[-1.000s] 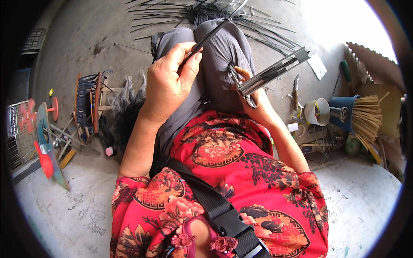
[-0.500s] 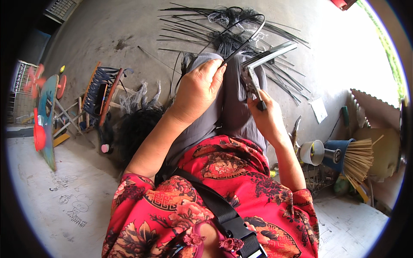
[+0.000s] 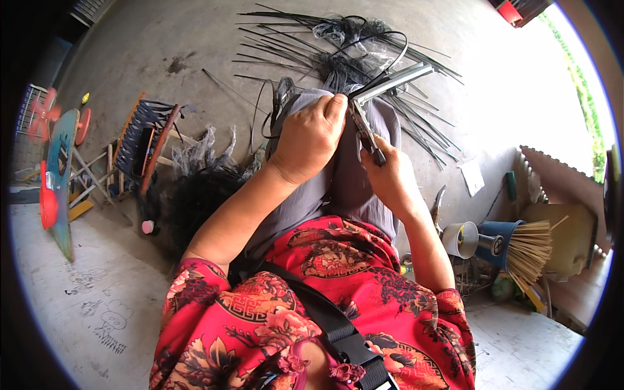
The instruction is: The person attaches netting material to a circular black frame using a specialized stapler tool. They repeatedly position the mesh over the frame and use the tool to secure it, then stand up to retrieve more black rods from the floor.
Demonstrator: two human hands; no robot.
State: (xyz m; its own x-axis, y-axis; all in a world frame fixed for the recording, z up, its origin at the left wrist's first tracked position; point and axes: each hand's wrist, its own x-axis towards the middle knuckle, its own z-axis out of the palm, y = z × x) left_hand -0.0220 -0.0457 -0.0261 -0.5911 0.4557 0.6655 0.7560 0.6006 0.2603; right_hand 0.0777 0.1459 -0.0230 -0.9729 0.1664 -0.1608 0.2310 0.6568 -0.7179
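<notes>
My left hand [image 3: 309,135] is closed, thumb pressed against the fingers, round a black strip [image 3: 407,44] that bends in a loop out beyond my knees. My right hand [image 3: 390,174] grips the handle of silver staple pliers [image 3: 395,82], a metal tool with a long, straight rail slanting away to the upper right. The pliers' head lies right beside my left thumb, over my grey trousers. The strip's end is hidden between hand and tool, so I cannot tell whether the jaws hold it.
Black strips [image 3: 276,47] with net-like tangles spread over the floor ahead. On the left stand a small folding stool [image 3: 146,140] with a dark phone-like thing on it, and a toy-like scooter [image 3: 62,175]. At right are a white pot [image 3: 460,239] and a blue bucket [image 3: 500,229] of thin sticks.
The pliers have moved left, up against my left hand, and my right hand came with them. My left hand has turned slightly, and the strip's loop has shifted to the right.
</notes>
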